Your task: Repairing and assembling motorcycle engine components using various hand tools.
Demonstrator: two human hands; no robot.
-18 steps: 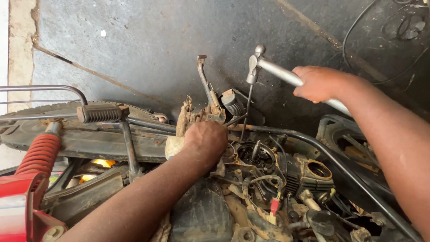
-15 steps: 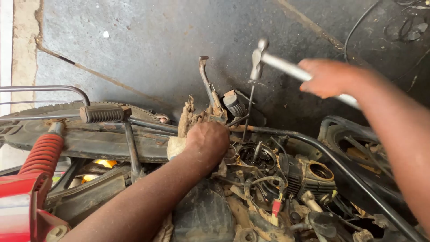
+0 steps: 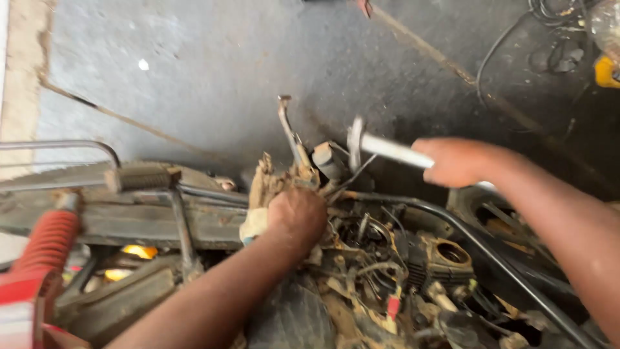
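Observation:
I look down on a stripped, muddy motorcycle frame (image 3: 213,223) lying on a concrete floor. My left hand (image 3: 296,216) is closed on a mud-caked part with a pale rag (image 3: 255,225) beside the upright bent lever (image 3: 289,132). My right hand (image 3: 460,161) grips the silver handle of a hammer (image 3: 381,147), its head pointing down just right of the lever and a small grey cylinder (image 3: 328,160). The hand and hammer are motion-blurred.
A red coil spring (image 3: 48,240) sits at lower left beside a ribbed footpeg (image 3: 143,178). Tangled wires and an open engine port (image 3: 452,253) fill the lower middle. Black cables (image 3: 549,39) and a yellow object (image 3: 607,71) lie at the top right.
My right hand and the hammer have dropped lower, closer to the lever and engine parts. My left hand has stayed clenched in the same spot.

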